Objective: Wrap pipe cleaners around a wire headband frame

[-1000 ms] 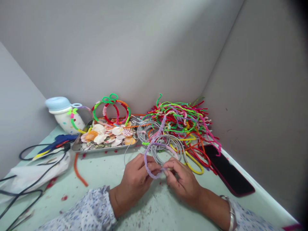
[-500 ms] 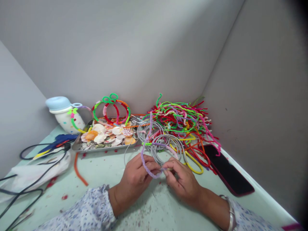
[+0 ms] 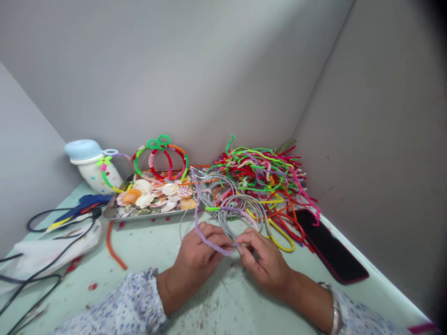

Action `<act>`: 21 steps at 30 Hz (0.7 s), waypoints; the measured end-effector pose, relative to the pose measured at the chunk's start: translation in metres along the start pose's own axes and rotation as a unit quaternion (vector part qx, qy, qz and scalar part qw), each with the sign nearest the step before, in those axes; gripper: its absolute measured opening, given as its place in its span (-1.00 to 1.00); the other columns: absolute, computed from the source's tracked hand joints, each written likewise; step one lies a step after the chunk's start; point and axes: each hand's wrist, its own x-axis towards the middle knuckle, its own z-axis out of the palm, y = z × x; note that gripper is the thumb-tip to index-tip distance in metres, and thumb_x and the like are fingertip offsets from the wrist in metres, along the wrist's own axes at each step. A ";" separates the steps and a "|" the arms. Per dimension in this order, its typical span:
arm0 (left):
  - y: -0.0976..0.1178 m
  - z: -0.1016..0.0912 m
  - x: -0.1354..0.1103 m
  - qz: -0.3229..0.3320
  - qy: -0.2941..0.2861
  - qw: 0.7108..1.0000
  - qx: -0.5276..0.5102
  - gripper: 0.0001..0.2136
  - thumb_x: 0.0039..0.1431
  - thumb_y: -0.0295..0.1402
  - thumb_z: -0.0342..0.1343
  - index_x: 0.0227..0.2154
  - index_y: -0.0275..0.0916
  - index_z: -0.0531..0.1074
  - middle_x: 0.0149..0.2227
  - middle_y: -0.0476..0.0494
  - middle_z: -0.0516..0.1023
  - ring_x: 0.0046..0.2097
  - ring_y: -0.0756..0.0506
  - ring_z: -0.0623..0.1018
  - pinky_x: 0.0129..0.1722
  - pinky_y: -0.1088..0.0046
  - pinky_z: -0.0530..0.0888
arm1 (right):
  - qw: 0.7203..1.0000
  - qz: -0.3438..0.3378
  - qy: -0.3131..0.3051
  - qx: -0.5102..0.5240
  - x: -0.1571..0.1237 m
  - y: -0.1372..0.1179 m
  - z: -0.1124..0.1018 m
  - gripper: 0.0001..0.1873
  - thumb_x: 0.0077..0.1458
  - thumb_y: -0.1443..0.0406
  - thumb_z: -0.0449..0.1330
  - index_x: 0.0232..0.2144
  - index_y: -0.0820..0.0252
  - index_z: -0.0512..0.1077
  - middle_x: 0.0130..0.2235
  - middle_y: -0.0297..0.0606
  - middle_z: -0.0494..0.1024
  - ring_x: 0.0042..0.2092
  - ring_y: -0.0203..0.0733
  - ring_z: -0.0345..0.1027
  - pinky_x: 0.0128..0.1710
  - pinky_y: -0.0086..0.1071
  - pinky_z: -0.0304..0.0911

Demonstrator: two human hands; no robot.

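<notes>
A purple pipe cleaner (image 3: 197, 218) rises in a long bend over the back of my left hand (image 3: 200, 251), its free end standing up in front of the shell tray. Its lower end runs to the fingertips of my right hand (image 3: 263, 260), which pinch it together with a thin, brownish tip. My left fingers are curled closed against the pipe cleaner near the same spot; their inner side is hidden. Just beyond both hands lie coils of grey wire (image 3: 223, 223), with a green, purple and pink pipe cleaner strand across them.
A metal tray (image 3: 167, 215) of shells bears upright pipe cleaner rings (image 3: 185, 163). A tangled pipe cleaner pile (image 3: 258, 172) lies behind the coils. A phone (image 3: 331, 251) is at right. Bottle (image 3: 99, 174), plastic bag (image 3: 66, 246) and black cables (image 3: 45, 274) are at left.
The purple pipe cleaner's free end has swung left, from above the wire coils to in front of the tray. Both hands stay nearly in place.
</notes>
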 end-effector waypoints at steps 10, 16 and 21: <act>0.004 -0.002 0.001 -0.048 -0.016 0.998 -0.022 -0.93 0.19 -0.51 0.15 -0.30 -0.23 0.47 -0.35 -0.07 0.58 -0.25 -0.08 0.49 -0.24 0.40 0.37 | 0.999 -0.027 -0.017 0.002 0.000 0.001 -0.003 -0.85 0.22 0.42 0.01 -0.18 0.19 0.33 -0.38 -0.28 0.39 -0.37 -0.24 0.31 -0.37 -0.40 0.23; 0.005 0.000 0.000 -0.088 -0.014 0.995 -0.050 -0.92 0.15 -0.52 0.17 -0.33 -0.22 0.50 -0.34 -0.06 0.59 -0.24 -0.08 0.49 -0.21 0.40 0.36 | 0.999 -0.028 -0.023 -0.004 0.001 0.001 -0.004 -0.84 0.22 0.42 0.00 -0.17 0.19 0.32 -0.37 -0.26 0.41 -0.35 -0.22 0.34 -0.36 -0.38 0.26; 0.007 0.000 -0.001 -0.105 -0.020 0.993 -0.056 -0.90 0.13 -0.52 0.16 -0.32 -0.21 0.50 -0.32 -0.07 0.58 -0.22 -0.10 0.48 -0.19 0.35 0.35 | 0.999 -0.032 -0.031 -0.008 0.000 0.002 -0.004 -0.83 0.21 0.42 -0.01 -0.18 0.18 0.31 -0.36 -0.25 0.42 -0.35 -0.20 0.35 -0.37 -0.37 0.27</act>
